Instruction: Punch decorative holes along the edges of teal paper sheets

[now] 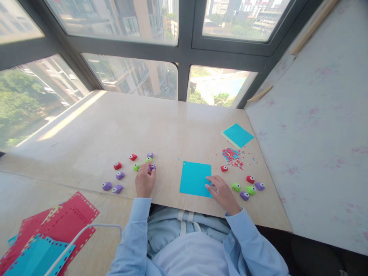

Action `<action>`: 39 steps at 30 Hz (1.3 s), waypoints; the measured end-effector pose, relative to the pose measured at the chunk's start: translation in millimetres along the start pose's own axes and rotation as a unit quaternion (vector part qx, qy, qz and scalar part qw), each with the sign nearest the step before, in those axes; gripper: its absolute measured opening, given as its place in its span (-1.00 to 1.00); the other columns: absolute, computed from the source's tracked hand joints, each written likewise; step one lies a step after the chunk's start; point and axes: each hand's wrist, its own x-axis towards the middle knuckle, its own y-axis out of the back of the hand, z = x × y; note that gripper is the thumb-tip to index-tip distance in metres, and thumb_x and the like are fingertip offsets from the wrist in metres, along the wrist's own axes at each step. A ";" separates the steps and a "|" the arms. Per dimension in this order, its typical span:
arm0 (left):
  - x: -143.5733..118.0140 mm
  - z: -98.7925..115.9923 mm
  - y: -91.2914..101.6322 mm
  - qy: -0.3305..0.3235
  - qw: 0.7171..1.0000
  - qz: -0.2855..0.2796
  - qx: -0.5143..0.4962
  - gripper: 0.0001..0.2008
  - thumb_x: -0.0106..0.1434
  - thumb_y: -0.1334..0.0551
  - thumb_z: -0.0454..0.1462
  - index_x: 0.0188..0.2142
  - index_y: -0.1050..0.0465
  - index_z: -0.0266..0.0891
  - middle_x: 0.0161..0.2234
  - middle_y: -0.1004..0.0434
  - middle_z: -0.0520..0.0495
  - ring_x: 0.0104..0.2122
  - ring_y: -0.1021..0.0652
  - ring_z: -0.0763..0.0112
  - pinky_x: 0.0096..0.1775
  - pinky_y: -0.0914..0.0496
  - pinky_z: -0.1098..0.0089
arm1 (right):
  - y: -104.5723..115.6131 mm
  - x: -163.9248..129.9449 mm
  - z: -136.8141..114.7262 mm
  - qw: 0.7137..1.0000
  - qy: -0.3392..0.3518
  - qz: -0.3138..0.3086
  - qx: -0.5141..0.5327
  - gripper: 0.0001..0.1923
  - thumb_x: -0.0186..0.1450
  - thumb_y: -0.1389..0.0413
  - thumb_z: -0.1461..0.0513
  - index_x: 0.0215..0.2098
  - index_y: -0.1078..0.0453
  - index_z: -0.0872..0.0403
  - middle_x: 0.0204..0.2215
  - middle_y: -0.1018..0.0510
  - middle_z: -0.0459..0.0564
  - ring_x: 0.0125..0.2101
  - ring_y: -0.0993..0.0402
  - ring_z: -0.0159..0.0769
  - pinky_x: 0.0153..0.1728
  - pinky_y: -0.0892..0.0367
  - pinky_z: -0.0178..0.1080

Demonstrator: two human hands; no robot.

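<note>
Closest of all is the person's light blue shirt (184,253), cut off by the bottom edge. At the far left lie red and blue punched paper sheets (51,234), also cut off, with a white cord (86,232) over them.

On the wooden worktop (115,126) sit little punches in a loose bunch: a red one (117,165), purple ones (106,186) and a green one (136,167). The left hand (144,182) reaches into this bunch. Its fingers (149,170) are curled in and touch a purple punch (151,167). They hide part of it, so I cannot tell if they grip it or just touch it.

Next comes a blue paper square (195,178), lying flat. The right hand (221,193) rests on its right edge, fingers spread out flat and holding nothing.

Further right is a pile of tiny paper bits (232,156), too small to make out the shapes. More punches (250,188) sit near the hand. A small stack of blue paper (238,135) lies behind.
</note>
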 end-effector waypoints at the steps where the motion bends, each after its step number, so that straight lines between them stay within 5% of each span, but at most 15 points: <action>1: 0.7 -0.3 0.3 0.000 1.000 -0.006 -0.002 -0.67 0.18 -0.15 -0.28 -0.06 -0.46 -0.26 -0.16 -0.53 -0.20 -0.40 -0.52 0.30 -0.22 -0.45 0.23 | -2.7 -0.1 0.3 1.000 -0.001 0.003 0.003 -0.72 0.35 -0.04 0.19 -0.01 -0.42 0.06 -0.12 -0.51 0.11 -0.13 -0.47 -0.11 -0.04 -0.39 0.00; 10: 2.1 0.7 -10.0 0.016 0.995 -0.092 -0.043 -0.66 0.15 -0.22 -0.21 -0.09 -0.50 -0.27 -0.22 -0.59 -0.15 -0.47 -0.50 0.35 -0.25 -0.45 0.24 | -8.8 3.7 2.1 1.000 -0.007 0.025 0.009 -0.75 0.35 -0.01 0.23 -0.07 -0.44 0.06 -0.17 -0.51 0.10 -0.21 -0.48 -0.14 -0.12 -0.42 -0.05; 19: 4.9 40.2 -41.9 -0.091 0.969 -0.197 -0.118 -0.72 0.18 -0.20 -0.28 -0.10 -0.51 -0.16 -0.18 -0.58 -0.08 -0.40 -0.51 0.39 -0.27 -0.43 0.33 | -10.0 5.8 4.5 0.999 -0.009 0.041 0.008 -0.74 0.34 -0.01 0.21 -0.07 -0.44 0.05 -0.25 -0.53 0.05 -0.35 -0.48 -0.22 -0.21 -0.43 -0.11; 25: 4.4 38.3 -51.9 -0.084 0.982 -0.141 -0.092 -0.72 0.24 -0.19 -0.23 -0.06 -0.48 -0.18 -0.13 -0.56 -0.08 -0.42 -0.51 0.41 -0.26 -0.42 0.35 | 0.7 6.8 6.5 0.992 -0.012 0.092 0.084 -0.68 0.34 -0.01 0.19 0.04 -0.37 0.06 -0.28 -0.48 0.02 -0.38 -0.44 -0.27 -0.32 -0.43 -0.21; 30: 5.4 32.8 -54.2 -0.078 0.986 -0.099 -0.112 -0.68 0.23 -0.16 -0.29 -0.01 -0.43 -0.22 -0.01 -0.50 -0.17 -0.49 -0.47 0.50 -0.31 -0.43 0.39 | 30.2 16.9 15.3 0.992 -0.017 0.128 -0.002 -0.64 0.31 0.00 0.22 0.07 -0.35 0.05 -0.17 -0.44 0.09 -0.36 -0.44 -0.24 -0.19 -0.43 -0.11; 36: -11.8 52.7 -57.0 -0.081 0.994 -0.024 -0.062 -0.55 0.24 -0.19 -0.30 0.13 -0.28 -0.25 0.10 -0.35 -0.29 -0.60 -0.37 0.62 -0.45 -0.37 0.40 | 56.8 34.0 42.5 0.986 -0.048 0.097 -0.126 -0.55 0.26 0.00 0.30 0.11 -0.36 0.05 -0.09 -0.39 0.13 -0.26 -0.47 -0.17 -0.06 -0.38 -0.02; 39: -25.4 68.4 -63.6 -0.141 0.984 -0.071 -0.087 -0.66 0.31 -0.13 -0.28 0.08 -0.34 -0.21 0.05 -0.38 -0.23 -0.55 -0.43 0.58 -0.40 -0.40 0.40 | 60.7 40.1 50.9 0.985 -0.049 0.048 -0.160 -0.59 0.26 -0.03 0.33 0.06 -0.41 0.08 -0.11 -0.41 0.15 -0.10 -0.43 -0.11 -0.02 -0.35 -0.05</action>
